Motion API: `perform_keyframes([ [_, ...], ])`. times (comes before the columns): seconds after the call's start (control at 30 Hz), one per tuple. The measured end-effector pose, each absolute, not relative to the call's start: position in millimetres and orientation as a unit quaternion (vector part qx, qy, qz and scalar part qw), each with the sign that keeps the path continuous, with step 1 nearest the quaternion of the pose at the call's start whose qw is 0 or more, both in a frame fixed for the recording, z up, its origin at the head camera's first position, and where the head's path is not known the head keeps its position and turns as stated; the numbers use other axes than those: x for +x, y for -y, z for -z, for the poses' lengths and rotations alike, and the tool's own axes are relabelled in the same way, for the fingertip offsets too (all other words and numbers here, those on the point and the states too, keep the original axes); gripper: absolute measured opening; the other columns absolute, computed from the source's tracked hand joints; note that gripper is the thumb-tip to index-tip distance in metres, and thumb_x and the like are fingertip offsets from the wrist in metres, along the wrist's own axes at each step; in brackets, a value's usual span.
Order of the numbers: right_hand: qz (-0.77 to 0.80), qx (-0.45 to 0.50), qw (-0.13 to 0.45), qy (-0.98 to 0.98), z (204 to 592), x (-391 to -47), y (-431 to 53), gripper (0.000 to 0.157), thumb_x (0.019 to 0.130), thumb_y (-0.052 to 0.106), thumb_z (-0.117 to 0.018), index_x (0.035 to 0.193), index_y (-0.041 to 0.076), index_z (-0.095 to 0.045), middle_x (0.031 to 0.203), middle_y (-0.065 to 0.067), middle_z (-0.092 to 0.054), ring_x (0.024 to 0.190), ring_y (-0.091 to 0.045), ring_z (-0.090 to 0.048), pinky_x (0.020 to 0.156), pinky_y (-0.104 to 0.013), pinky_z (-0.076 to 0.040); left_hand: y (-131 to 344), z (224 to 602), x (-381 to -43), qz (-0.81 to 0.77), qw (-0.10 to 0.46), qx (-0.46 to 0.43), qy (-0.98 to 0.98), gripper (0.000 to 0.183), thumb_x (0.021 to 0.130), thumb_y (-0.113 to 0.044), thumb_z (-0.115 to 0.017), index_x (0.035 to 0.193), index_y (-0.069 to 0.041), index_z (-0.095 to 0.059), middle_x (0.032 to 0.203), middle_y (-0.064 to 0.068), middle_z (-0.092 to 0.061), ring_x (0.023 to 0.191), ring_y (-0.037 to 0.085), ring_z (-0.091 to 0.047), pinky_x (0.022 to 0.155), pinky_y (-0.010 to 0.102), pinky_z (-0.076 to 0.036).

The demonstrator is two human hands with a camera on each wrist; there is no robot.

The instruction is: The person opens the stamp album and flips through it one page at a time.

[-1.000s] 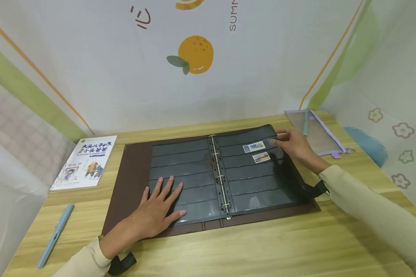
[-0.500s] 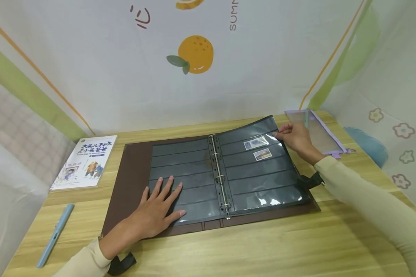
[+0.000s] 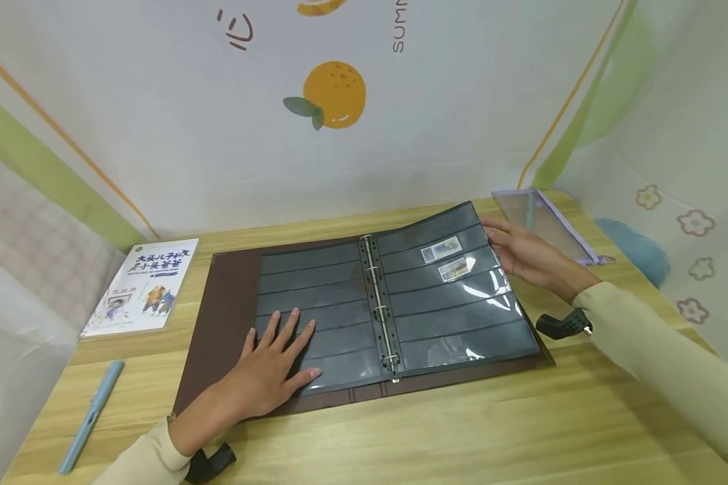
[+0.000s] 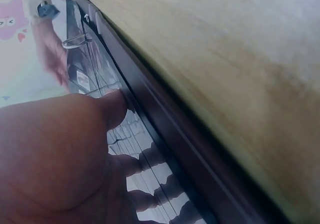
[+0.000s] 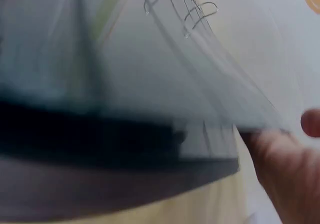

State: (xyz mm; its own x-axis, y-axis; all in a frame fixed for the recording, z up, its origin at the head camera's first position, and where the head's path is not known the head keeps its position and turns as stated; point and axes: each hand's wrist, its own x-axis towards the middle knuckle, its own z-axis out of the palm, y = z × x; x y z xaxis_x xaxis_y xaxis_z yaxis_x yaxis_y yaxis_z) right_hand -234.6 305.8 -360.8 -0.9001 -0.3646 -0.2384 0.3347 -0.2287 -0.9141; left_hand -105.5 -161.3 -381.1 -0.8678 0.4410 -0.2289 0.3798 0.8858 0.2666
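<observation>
A dark brown ring-binder album (image 3: pixel 230 296) lies spread on the table, its black pocket pages held by metal rings (image 3: pixel 379 312). My left hand (image 3: pixel 267 377) rests flat with spread fingers on the left page (image 3: pixel 315 283); the left wrist view shows its fingers reflected in the glossy pockets. On the right page (image 3: pixel 455 316), two stamps sit in upper rows: an upper stamp (image 3: pixel 441 249) and a lower stamp (image 3: pixel 457 269). That page's outer edge is raised and bowed. At this edge my right hand (image 3: pixel 530 259) has fingers behind the sheet; in the right wrist view one digit (image 5: pixel 311 123) stands apart from it.
A white illustrated booklet (image 3: pixel 142 286) lies at the left, with a blue pen (image 3: pixel 91 417) nearer the front. Behind my right hand is a lilac-edged mesh pouch (image 3: pixel 552 225) with a pale green pen-like item inside. A printed curtain surrounds the table.
The right page's outer edge has risen. My right hand has gone from pinching that edge to having its fingers behind it. The left hand stays put; the head view shifts slightly.
</observation>
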Motion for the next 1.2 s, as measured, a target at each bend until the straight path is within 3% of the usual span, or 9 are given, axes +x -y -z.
perform_keyframes([
  [0.13,0.835,-0.069,0.337,-0.429,370.3,-216.8,-320.5,0.066,0.113,0.012,-0.020,0.158,0.024,0.026,0.127,-0.003,-0.064,0.113,-0.013,-0.067,0.098,-0.026,-0.055,162.8,381.4,-104.0,-0.106,0.141,0.213,-0.961,0.076,0.101,-0.055,-0.051,0.163,-0.020,-0.024,0.171,0.017,-0.009,0.155,0.049,-0.003,0.113,0.080,-0.007],
  [0.27,0.836,-0.056,0.381,-0.391,373.3,-194.2,-325.5,0.070,0.113,0.012,-0.022,0.155,0.035,0.027,0.155,-0.001,-0.045,0.128,-0.009,-0.059,0.107,-0.026,-0.048,163.5,381.7,-103.2,-0.106,0.136,0.215,-0.961,0.076,0.101,-0.054,-0.052,0.162,-0.019,-0.025,0.170,0.017,-0.009,0.155,0.049,-0.004,0.113,0.080,-0.008],
  [0.37,0.821,-0.020,0.362,-0.441,366.5,-181.5,-322.8,0.074,0.112,0.012,-0.032,0.158,0.037,0.021,0.171,0.008,0.005,0.147,0.005,-0.025,0.100,-0.014,-0.048,163.5,381.8,-103.2,-0.107,0.134,0.215,-0.961,0.076,0.101,-0.054,-0.052,0.162,-0.019,-0.025,0.170,0.017,-0.010,0.155,0.049,-0.004,0.113,0.080,-0.008],
  [0.43,0.811,-0.017,0.346,-0.472,358.9,-178.0,-319.5,0.076,0.111,0.011,-0.034,0.158,0.035,0.020,0.160,0.016,0.038,0.149,0.006,0.010,0.098,-0.010,-0.047,163.4,381.8,-103.2,-0.108,0.134,0.215,-0.961,0.076,0.101,-0.054,-0.052,0.162,-0.019,-0.025,0.170,0.017,-0.010,0.155,0.049,-0.004,0.113,0.080,-0.008],
  [0.53,0.812,-0.020,0.325,-0.484,344.4,-177.7,-314.3,0.077,0.110,0.009,-0.035,0.159,0.032,0.019,0.156,0.018,0.044,0.145,0.005,0.025,0.097,-0.009,-0.047,163.2,382.0,-103.1,-0.112,0.136,0.215,-0.961,0.075,0.101,-0.054,-0.052,0.162,-0.018,-0.025,0.170,0.017,-0.009,0.155,0.049,-0.003,0.113,0.080,-0.008],
  [0.63,0.820,-0.032,0.321,-0.472,328.6,-179.4,-308.8,0.077,0.110,0.006,-0.036,0.160,0.033,0.016,0.155,0.018,0.045,0.145,0.012,-0.022,0.096,-0.009,-0.048,162.7,382.2,-102.8,-0.113,0.137,0.216,-0.960,0.075,0.101,-0.054,-0.052,0.162,-0.018,-0.025,0.170,0.017,-0.010,0.155,0.049,-0.003,0.113,0.080,-0.008],
  [0.77,0.823,-0.056,0.343,-0.449,307.4,-181.5,-298.8,0.078,0.109,0.006,-0.038,0.160,0.040,0.010,0.151,0.015,0.049,0.109,0.004,-0.067,0.089,-0.011,-0.052,162.2,382.6,-102.8,-0.113,0.136,0.216,-0.960,0.075,0.101,-0.054,-0.052,0.162,-0.019,-0.026,0.170,0.017,-0.010,0.155,0.049,-0.004,0.113,0.080,-0.008],
  [1.03,0.796,-0.093,0.366,-0.473,275.6,-186.1,-280.2,0.075,0.110,0.009,-0.037,0.160,0.045,0.006,0.151,0.015,0.046,0.081,0.003,-0.072,0.074,-0.011,-0.055,161.8,382.6,-103.9,-0.111,0.134,0.217,-0.960,0.075,0.101,-0.053,-0.053,0.162,-0.018,-0.025,0.170,0.017,-0.010,0.155,0.049,-0.003,0.113,0.080,-0.008],
  [1.2,0.789,-0.081,0.355,-0.495,261.5,-188.1,-272.4,0.069,0.110,0.010,-0.038,0.160,0.046,-0.006,0.168,0.020,-0.009,0.072,0.006,-0.067,0.071,-0.010,-0.054,161.8,380.9,-104.7,-0.104,0.133,0.217,-0.962,0.075,0.101,-0.053,-0.053,0.162,-0.018,-0.026,0.170,0.017,-0.011,0.155,0.049,-0.005,0.113,0.081,-0.009],
])
